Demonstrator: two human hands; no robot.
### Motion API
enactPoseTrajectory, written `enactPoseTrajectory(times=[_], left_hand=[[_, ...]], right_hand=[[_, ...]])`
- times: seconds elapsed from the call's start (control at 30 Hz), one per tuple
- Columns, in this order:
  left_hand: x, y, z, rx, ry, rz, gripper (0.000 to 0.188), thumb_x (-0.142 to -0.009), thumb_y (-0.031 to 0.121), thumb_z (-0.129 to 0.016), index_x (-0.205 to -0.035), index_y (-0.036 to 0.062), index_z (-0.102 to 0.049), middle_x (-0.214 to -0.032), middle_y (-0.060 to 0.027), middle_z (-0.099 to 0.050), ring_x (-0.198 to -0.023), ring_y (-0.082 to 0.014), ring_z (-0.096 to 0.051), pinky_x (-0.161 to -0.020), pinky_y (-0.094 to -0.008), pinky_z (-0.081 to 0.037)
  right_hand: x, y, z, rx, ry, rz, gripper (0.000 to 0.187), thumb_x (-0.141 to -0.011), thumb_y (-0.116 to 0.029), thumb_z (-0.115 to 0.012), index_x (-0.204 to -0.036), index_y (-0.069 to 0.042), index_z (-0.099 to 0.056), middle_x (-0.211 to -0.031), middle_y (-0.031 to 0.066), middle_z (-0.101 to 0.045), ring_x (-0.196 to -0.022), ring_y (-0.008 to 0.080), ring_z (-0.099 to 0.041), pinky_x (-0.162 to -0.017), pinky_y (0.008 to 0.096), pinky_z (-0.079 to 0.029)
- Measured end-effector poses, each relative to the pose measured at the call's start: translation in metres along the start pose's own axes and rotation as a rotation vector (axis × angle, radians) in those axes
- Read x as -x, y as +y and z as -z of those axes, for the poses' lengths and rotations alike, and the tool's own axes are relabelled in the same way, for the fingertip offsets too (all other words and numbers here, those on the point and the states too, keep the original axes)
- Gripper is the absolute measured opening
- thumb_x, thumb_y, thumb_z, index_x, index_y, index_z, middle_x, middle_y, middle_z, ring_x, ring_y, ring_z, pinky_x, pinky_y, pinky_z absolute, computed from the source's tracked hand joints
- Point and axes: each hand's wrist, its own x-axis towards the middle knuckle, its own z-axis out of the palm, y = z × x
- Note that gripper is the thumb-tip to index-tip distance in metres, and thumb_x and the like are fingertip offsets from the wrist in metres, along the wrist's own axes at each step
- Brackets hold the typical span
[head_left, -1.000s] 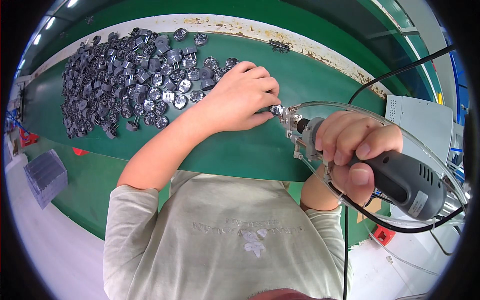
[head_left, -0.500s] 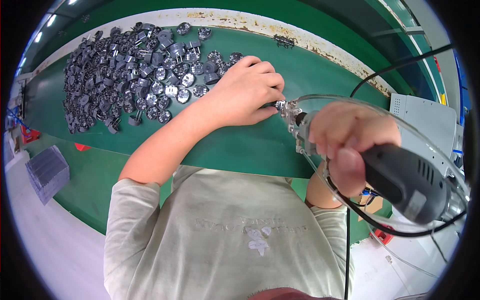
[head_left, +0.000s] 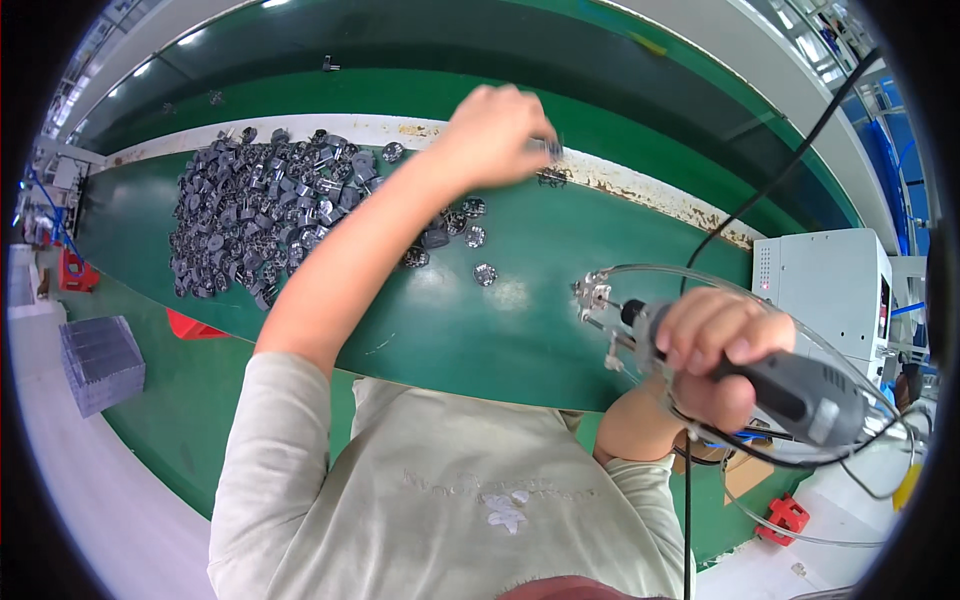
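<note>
My left hand (head_left: 495,135), smeared by motion, is raised over the rusty white rail at the bench's far side. A blurred dark plug (head_left: 552,150) shows at its fingertips, which seem closed on it. My right hand (head_left: 715,350) is wrapped round a dark grey electric screwdriver (head_left: 800,395). A metal feeding head (head_left: 597,297) at the screwdriver's front points left, with nothing held against it. Left of it on the green bench (head_left: 450,340), a single round plug piece (head_left: 485,274) lies apart. Farther left is a heap of grey plugs (head_left: 255,225) with metal pins.
Beyond the rusty white rail (head_left: 640,185) runs a green channel (head_left: 400,95) with a few plugs, one small plug (head_left: 330,63) among them. A grey-white machine box (head_left: 815,290) stands at the right. A black cable (head_left: 770,195) and clear tube hang around the screwdriver.
My left hand has moved from the screwdriver's front to above the far rail, carrying a plug away. My right hand and the screwdriver stay at the right. The whole view has tilted up.
</note>
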Motion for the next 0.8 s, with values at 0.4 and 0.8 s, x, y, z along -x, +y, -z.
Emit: enactPoseTrajectory(times=[0.4,0.8], left_hand=[[0.087,0.071,0.058,0.113,-0.391,-0.099,0.044,-0.068,0.014,-0.077,-0.112,0.0083,-0.073,-0.110,-0.0065,-0.063,-0.113,-0.0290,-0.056,-0.102,-0.0428,-0.041],[0.088,0.090,-0.015,0.175,-0.243,-0.103,0.037,-0.073,0.030,-0.086,-0.102,0.0101,-0.076,-0.097,-0.0010,-0.067,-0.102,-0.0211,-0.058,-0.095,-0.0388,-0.040]], right_hand=[[0.012,0.012,0.002,0.017,0.145,-0.078,0.043,-0.082,-0.009,-0.089,-0.103,-0.004,-0.052,-0.072,0.0075,-0.059,-0.062,0.0196,-0.060,-0.059,0.0372,-0.053],[0.005,0.020,0.005,-0.011,0.012,-0.128,0.036,-0.090,-0.015,-0.083,-0.104,-0.005,-0.052,-0.071,0.0070,-0.058,-0.059,0.0196,-0.058,-0.057,0.0384,-0.053]])
